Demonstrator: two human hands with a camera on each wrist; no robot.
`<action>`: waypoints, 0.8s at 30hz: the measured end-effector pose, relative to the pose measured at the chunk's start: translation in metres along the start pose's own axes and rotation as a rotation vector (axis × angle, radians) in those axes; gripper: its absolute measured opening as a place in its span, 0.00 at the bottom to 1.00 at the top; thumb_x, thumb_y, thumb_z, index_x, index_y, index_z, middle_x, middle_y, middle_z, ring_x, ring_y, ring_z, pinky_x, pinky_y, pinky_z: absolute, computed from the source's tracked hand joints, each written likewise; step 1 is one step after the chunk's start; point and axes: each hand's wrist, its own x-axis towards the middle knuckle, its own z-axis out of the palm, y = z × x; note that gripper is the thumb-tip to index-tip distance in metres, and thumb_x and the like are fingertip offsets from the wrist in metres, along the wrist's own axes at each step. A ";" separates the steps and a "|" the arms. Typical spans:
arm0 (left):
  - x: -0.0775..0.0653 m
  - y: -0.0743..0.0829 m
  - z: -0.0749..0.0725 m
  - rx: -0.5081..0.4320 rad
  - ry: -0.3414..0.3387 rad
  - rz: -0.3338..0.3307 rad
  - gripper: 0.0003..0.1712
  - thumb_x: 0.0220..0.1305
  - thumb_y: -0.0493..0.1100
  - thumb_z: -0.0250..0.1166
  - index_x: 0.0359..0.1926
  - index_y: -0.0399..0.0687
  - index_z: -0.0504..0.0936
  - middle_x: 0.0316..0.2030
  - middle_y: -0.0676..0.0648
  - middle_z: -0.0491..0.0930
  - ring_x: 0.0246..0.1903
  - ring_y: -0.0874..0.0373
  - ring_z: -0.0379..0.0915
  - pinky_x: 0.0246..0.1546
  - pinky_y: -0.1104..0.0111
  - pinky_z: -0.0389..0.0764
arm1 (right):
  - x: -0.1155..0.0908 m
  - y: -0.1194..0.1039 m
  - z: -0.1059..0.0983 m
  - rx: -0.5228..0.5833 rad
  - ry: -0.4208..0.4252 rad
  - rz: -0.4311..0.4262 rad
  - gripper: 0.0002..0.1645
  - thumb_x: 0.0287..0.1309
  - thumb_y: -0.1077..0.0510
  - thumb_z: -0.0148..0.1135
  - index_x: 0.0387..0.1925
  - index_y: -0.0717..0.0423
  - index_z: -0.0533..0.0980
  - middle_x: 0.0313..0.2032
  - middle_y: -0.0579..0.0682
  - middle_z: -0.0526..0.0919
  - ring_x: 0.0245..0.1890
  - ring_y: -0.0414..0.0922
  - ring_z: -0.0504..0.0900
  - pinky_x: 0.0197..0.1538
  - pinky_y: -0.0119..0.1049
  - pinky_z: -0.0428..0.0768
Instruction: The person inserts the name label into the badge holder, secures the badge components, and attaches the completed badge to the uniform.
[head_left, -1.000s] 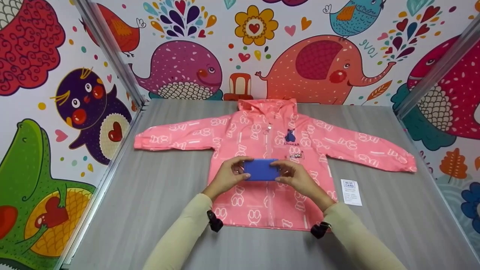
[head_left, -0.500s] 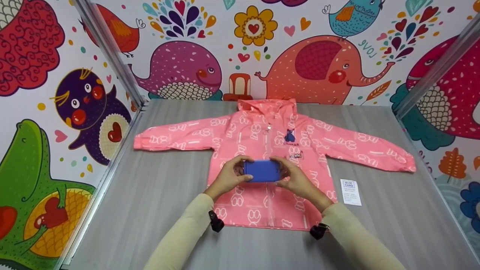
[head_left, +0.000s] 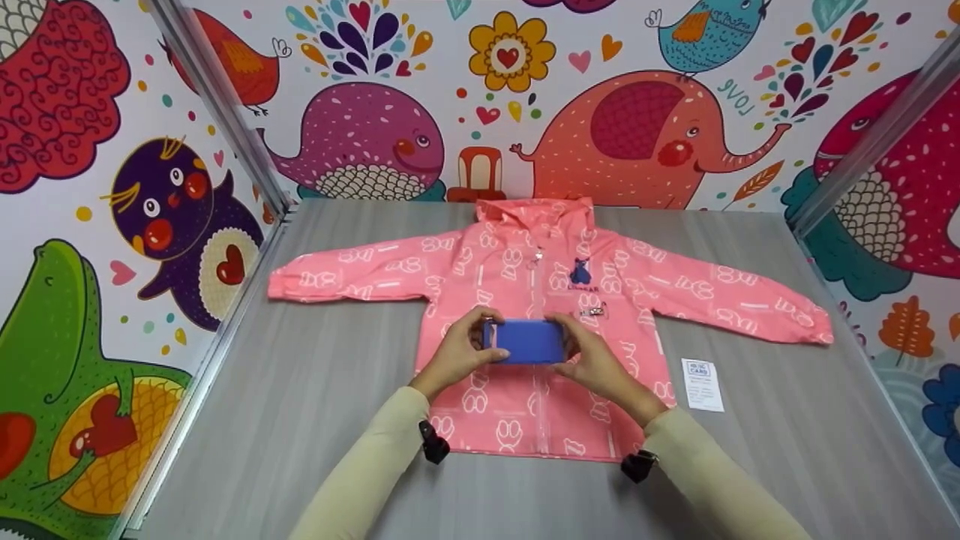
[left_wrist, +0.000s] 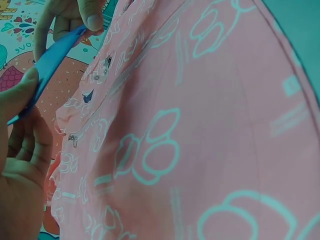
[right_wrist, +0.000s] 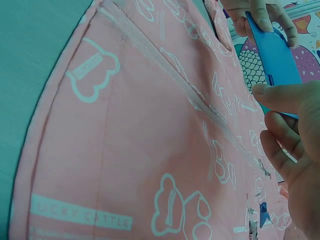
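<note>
Both hands hold a flat blue card holder [head_left: 529, 341] above the front of a pink hooded jacket [head_left: 480, 397]. My left hand [head_left: 466, 341] pinches its left end between thumb and fingers. At the right end, my right hand [head_left: 589, 352] grips it the same way. A narrow pinkish strip shows near the holder's left end in the head view. Seen from the left wrist, the card holder [left_wrist: 50, 70] is nearly edge-on; from the right wrist, the holder [right_wrist: 275, 55] shows a broad face. The jacket lies flat, sleeves spread, with its zip up the middle.
A small white printed card [head_left: 703, 385] lies on the grey table [head_left: 300, 405], right of the jacket. Walls with painted animals stand at the back and sides, with metal posts [head_left: 225, 105] at the corners.
The blue face of the card holder has shifted slightly right, and a pinkish strip now shows at its left end. My right hand has moved slightly right; the jacket and card have stayed put.
</note>
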 end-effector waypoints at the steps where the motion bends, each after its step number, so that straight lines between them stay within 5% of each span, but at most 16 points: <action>1: 0.000 0.000 0.000 0.012 0.004 0.009 0.29 0.50 0.39 0.77 0.53 0.51 0.76 0.50 0.41 0.80 0.36 0.56 0.75 0.38 0.70 0.79 | 0.000 0.000 0.000 -0.003 0.002 0.001 0.51 0.42 0.71 0.75 0.69 0.53 0.65 0.51 0.60 0.80 0.34 0.43 0.78 0.41 0.39 0.82; 8: -0.003 0.002 -0.003 0.131 -0.003 0.062 0.33 0.51 0.43 0.77 0.59 0.56 0.76 0.53 0.47 0.81 0.34 0.56 0.73 0.35 0.71 0.77 | 0.000 0.001 -0.003 -0.035 0.028 -0.020 0.50 0.41 0.70 0.77 0.68 0.53 0.67 0.52 0.57 0.79 0.36 0.45 0.79 0.40 0.40 0.83; 17: -0.007 0.001 -0.006 0.315 -0.023 0.194 0.46 0.45 0.38 0.80 0.68 0.47 0.72 0.51 0.43 0.80 0.41 0.53 0.77 0.45 0.59 0.83 | 0.000 0.005 -0.006 -0.083 0.044 -0.056 0.49 0.40 0.68 0.78 0.67 0.57 0.68 0.54 0.53 0.77 0.41 0.47 0.80 0.44 0.47 0.84; 24: -0.008 -0.002 -0.006 0.441 -0.013 0.266 0.50 0.43 0.37 0.81 0.69 0.45 0.69 0.48 0.43 0.79 0.43 0.52 0.78 0.46 0.59 0.82 | -0.001 0.003 -0.007 -0.112 0.056 -0.058 0.50 0.40 0.67 0.78 0.68 0.56 0.67 0.55 0.55 0.79 0.41 0.50 0.81 0.44 0.50 0.83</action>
